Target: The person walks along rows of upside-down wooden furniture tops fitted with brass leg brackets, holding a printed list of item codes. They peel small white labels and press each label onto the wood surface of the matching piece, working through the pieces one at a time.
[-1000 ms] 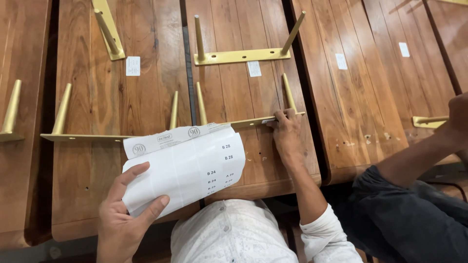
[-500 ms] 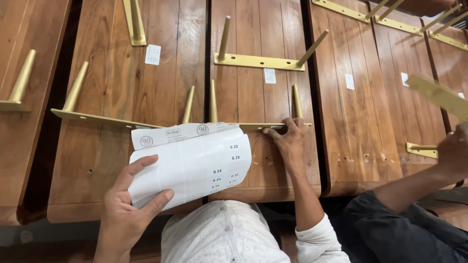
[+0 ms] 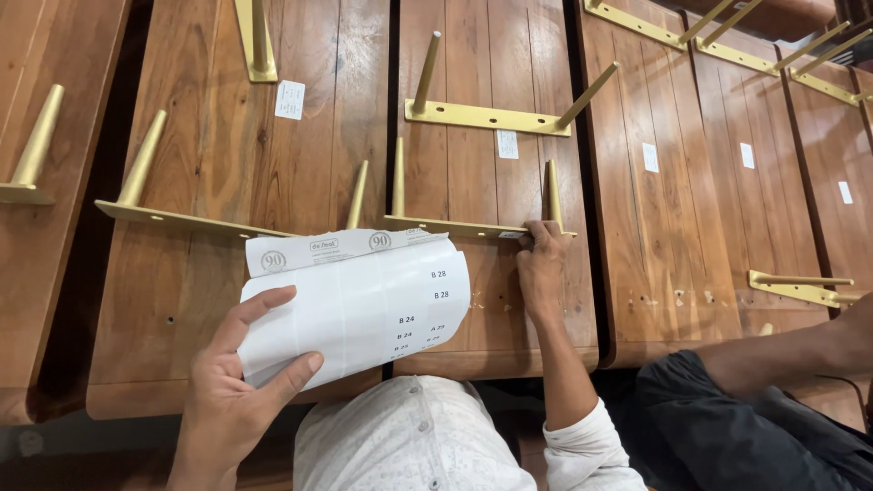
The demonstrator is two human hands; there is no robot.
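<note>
while the left hand (image 3: pixel 238 382) grips a curled white sheet of labels (image 3: pixel 359 305) by its lower left corner, thumb on top and fingers beneath, the sheet hangs over the near edge of the wooden panels, between the two hands and just short of the brass bracket. the right hand (image 3: pixel 543 268) rests palm down on the middle wooden panel (image 3: pixel 496 100), its fingertips pressed at the right end of the near brass leg bracket (image 3: pixel 464 225), beside one upright tapered leg. whether anything small is pinched under those fingers cannot be told.

as to progress, judged from how things lie: several panels already carry a small white sticker, one on the left panel (image 3: pixel 289 99), one on the middle panel below the far bracket (image 3: pixel 506 144), and others on the panels to the right (image 3: pixel 650 156). brackets appear fitted on most panels in view. the sheet still shows printed rows, so labelling looks partly done, with more left.

at the lower right, another person's arm (image 3: pixel 791 345) in dark clothing lies near a loose brass bracket (image 3: pixel 800 286); it is apart from both hands.
</note>
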